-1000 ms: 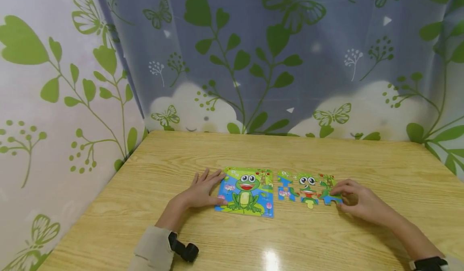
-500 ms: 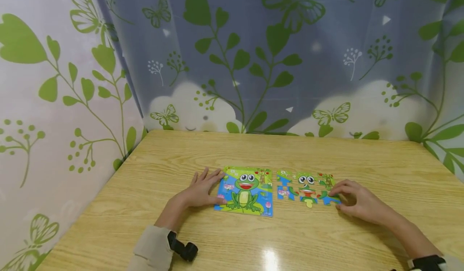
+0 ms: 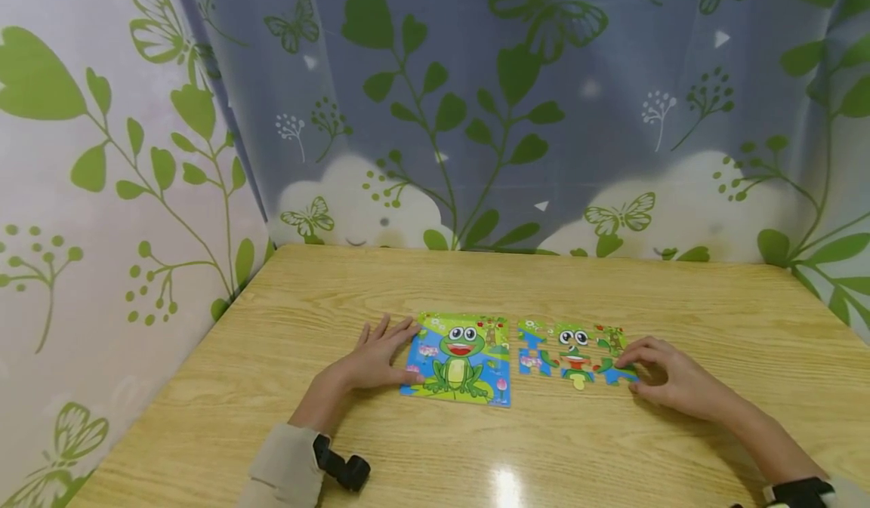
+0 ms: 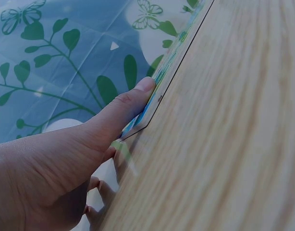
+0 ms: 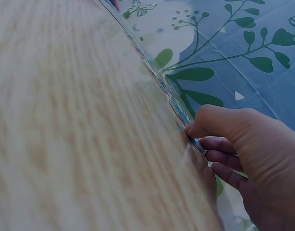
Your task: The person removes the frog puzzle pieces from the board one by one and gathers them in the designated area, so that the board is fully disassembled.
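A person's two hands rest on a wood-grained tabletop (image 3: 408,278), one at each end of a brightly printed frog puzzle. The square frog picture board (image 3: 458,376) lies flat between the left hand (image 3: 370,362) and the loose pieces, showing a seated green frog on blue and lime. The left hand is spread, its fingers pointing away from the person, the thumb lying on the board's left edge near the front corner; it is not wrapped round anything. Just beside the board, to its right, the jigsaw pieces (image 3: 574,339) lie flat in two rows, with gaps between some of them; the frog's eyes show in the back row, its red mouth in the front. The right hand (image 3: 669,380) is half curled at the far right, thumb and forefinger touching the end piece (image 3: 617,375) of the front row, and I cannot tell whether they actually pinch it. A black device (image 3: 352,473) sits at the left cuff. Behind the table hangs a blue leaf-and-butterfly curtain (image 3: 421,115).
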`<state>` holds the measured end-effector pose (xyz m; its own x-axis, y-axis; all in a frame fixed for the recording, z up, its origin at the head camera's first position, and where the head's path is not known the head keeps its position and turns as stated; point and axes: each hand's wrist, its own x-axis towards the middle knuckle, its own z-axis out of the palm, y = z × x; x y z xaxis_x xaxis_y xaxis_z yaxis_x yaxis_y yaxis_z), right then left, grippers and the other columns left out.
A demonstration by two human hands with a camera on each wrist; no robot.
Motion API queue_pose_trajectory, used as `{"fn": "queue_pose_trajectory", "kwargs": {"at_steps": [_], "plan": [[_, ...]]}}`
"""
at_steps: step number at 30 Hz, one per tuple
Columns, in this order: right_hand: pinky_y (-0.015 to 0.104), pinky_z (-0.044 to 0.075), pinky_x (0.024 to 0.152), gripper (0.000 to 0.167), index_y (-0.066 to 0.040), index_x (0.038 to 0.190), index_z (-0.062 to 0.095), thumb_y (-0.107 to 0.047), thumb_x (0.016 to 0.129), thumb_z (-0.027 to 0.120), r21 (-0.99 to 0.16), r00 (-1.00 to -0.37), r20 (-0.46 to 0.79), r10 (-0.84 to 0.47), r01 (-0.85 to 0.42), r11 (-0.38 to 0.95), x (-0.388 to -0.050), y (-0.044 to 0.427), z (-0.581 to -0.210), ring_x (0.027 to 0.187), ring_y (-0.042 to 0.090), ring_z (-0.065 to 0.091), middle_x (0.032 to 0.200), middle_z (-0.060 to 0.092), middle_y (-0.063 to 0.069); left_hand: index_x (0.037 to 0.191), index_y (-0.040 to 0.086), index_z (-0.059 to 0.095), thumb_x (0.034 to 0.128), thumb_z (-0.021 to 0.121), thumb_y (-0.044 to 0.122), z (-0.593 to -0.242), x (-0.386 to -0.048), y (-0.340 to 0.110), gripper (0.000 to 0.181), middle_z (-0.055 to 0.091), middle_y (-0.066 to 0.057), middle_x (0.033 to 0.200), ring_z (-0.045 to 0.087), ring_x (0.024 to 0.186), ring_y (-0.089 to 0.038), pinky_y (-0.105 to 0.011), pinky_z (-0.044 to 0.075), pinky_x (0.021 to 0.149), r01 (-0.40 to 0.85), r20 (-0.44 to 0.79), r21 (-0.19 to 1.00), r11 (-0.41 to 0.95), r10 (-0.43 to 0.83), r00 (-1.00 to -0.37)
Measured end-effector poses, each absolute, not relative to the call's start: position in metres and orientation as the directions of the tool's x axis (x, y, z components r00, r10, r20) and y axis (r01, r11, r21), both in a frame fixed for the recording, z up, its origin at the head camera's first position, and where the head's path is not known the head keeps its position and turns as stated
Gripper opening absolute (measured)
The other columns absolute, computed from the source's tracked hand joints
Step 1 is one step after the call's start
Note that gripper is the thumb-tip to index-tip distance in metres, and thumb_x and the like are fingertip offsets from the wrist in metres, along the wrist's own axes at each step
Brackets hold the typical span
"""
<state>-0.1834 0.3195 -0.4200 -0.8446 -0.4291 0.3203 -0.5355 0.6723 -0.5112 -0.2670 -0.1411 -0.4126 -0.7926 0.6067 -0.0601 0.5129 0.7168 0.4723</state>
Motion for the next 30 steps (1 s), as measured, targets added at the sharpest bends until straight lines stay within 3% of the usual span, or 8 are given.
{"fn": "queue_pose_trajectory", "kwargs": {"at_steps": [3,5,15,18,24,30], "plan": [[0.013,0.038,0.087,0.024,-0.016,0.102,0.065,-0.010,0.079,0.073,-0.530,-0.836,0.327,-0.440,-0.548,0.647,-0.184,0.320,-0.420,0.103,0.000,0.041,0.109,0.051,0.002,0.148,0.018,0.023,0.0788,0.061,0.059,-0.412,-0.267,-0.141,0.088,0.012,-0.003,0.152,-0.006,0.136,-0.033,-0.052,-0.011,0.104,0.517,-0.055,0.470,0.716,0.608,-0.792],[0.008,0.034,0.087,0.025,-0.015,0.102,0.065,-0.009,0.080,0.072,-0.542,-0.831,0.332,-0.447,-0.556,0.630,-0.185,0.320,-0.420,0.104,-0.001,0.040,0.109,0.051,0.004,0.148,0.018,0.023,0.0787,0.061,0.059,-0.412,-0.268,-0.141,0.088,0.012,-0.003,0.152,-0.006,0.136,-0.033,-0.052,-0.010,0.104,0.517,-0.054,0.471,0.715,0.608,-0.792],[0.007,0.032,0.088,0.025,-0.014,0.102,0.064,-0.009,0.080,0.072,-0.546,-0.826,0.332,-0.455,-0.561,0.622,-0.184,0.321,-0.419,0.104,0.000,0.040,0.109,0.051,0.004,0.147,0.020,0.024,0.0785,0.061,0.059,-0.413,-0.268,-0.141,0.088,0.012,-0.002,0.152,-0.006,0.136,-0.032,-0.052,-0.010,0.104,0.514,-0.054,0.468,0.719,0.603,-0.796],[0.009,0.034,0.087,0.025,-0.016,0.102,0.065,-0.010,0.079,0.073,-0.527,-0.831,0.332,-0.447,-0.557,0.643,-0.183,0.319,-0.417,0.104,0.002,0.041,0.110,0.051,0.003,0.147,0.019,0.024,0.0787,0.062,0.058,-0.413,-0.268,-0.140,0.087,0.013,-0.002,0.152,-0.006,0.136,-0.032,-0.052,-0.010,0.104,0.516,-0.054,0.465,0.719,0.605,-0.795],[0.032,0.047,0.073,0.023,-0.017,0.098,0.065,-0.009,0.078,0.074,-0.431,-0.818,0.375,-0.437,-0.571,0.699,-0.182,0.310,-0.409,0.093,0.010,0.049,0.104,0.053,-0.002,0.147,0.019,0.024,0.0785,0.062,0.058,-0.413,-0.267,-0.140,0.088,0.012,-0.002,0.152,-0.007,0.136,-0.033,-0.051,-0.011,0.104,0.512,-0.063,0.467,0.721,0.605,-0.794],[0.037,0.048,0.069,0.020,-0.015,0.100,0.065,-0.010,0.081,0.071,-0.447,-0.820,0.350,-0.452,-0.571,0.689,-0.185,0.281,-0.393,0.090,0.021,0.052,0.103,0.054,-0.002,0.147,0.017,0.025,0.0791,0.063,0.056,-0.413,-0.267,-0.141,0.087,0.013,-0.004,0.152,-0.006,0.136,-0.034,-0.053,-0.011,0.103,0.516,-0.057,0.471,0.716,0.608,-0.792]]}}
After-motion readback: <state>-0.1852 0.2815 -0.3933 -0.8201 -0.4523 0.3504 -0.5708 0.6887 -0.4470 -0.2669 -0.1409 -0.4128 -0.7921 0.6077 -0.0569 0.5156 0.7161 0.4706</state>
